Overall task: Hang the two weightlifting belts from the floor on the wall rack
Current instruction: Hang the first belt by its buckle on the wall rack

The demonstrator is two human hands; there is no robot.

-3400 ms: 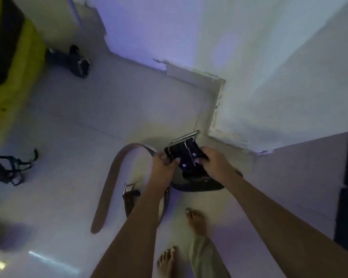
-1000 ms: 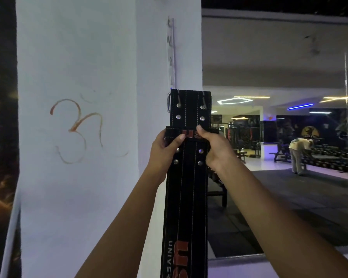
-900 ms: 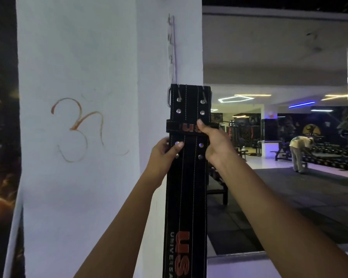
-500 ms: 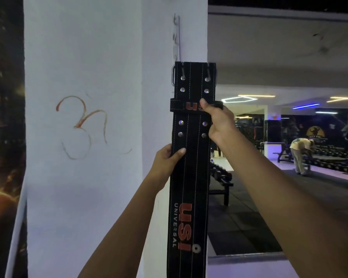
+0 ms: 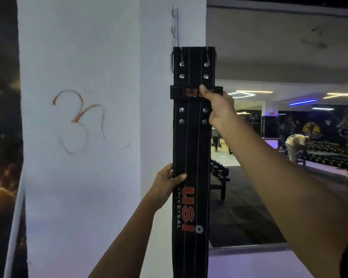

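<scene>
A black weightlifting belt [image 5: 191, 149] with orange lettering hangs upright in front of a white pillar. Its steel buckle [image 5: 172, 61] is at the top, on the left edge. My right hand [image 5: 217, 109] pinches the belt's keeper loop near the top. My left hand [image 5: 166, 183] grips the belt's left edge lower down. A thin metal wall rack [image 5: 175, 23] with small hooks runs up the pillar just above the belt's top end. The second belt is out of view.
The white pillar [image 5: 88, 137] carries an orange painted symbol. To the right, a mirror shows a gym floor with a dumbbell rack [image 5: 219, 171] and a person bent over [image 5: 294, 143]. A dark poster [image 5: 2, 117] covers the left edge.
The belt came up off the floor and has risen along the pillar toward the rack. My left hand has slid down the belt while my right stays at the keeper loop.
</scene>
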